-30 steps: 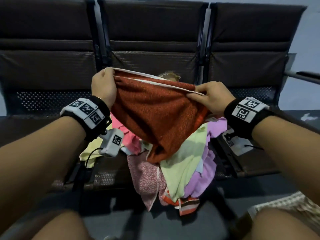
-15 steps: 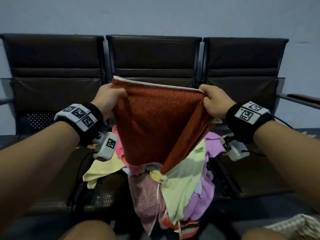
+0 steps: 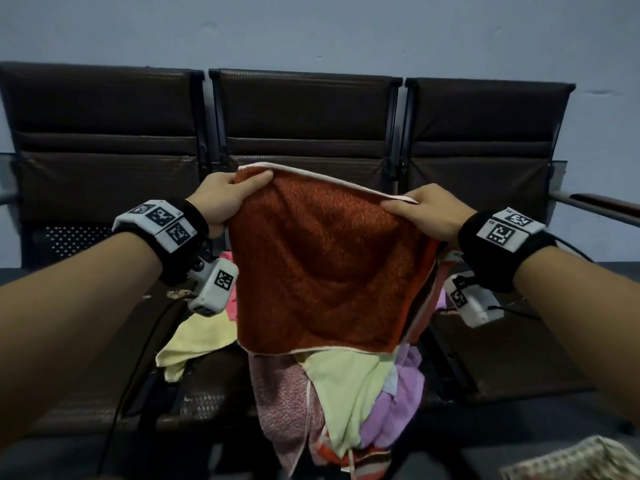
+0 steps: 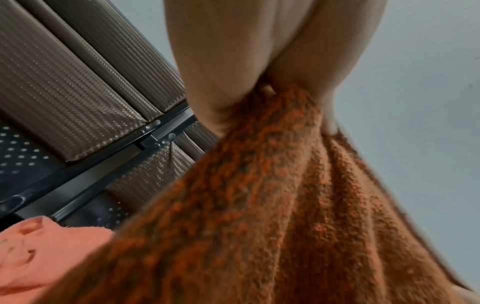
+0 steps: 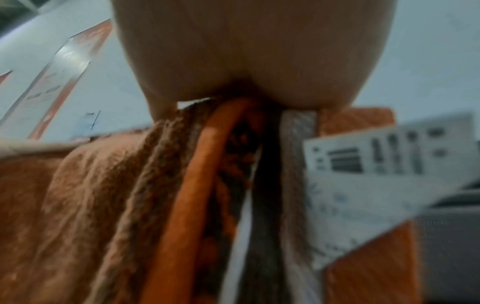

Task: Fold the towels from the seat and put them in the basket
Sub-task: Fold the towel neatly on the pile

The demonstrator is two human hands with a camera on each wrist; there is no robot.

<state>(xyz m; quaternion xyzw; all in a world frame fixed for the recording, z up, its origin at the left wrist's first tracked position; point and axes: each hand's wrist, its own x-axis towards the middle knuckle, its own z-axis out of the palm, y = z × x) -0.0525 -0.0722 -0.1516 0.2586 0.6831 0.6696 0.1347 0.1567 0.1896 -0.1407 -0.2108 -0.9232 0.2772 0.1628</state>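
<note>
both hands (image 3: 221,195) (image 3: 427,211) pinch rust towel (image 3: 322,271), hiding towel pile (image 3: 346,403) on seat (image 3: 207,386).

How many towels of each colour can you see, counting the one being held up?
Rust-orange towel, held up: 1
Yellow towel: 1
Light green towel: 1
Purple towel: 1
Pink towels: 2, perhaps
Striped towel: 1
Total: about 7
</note>
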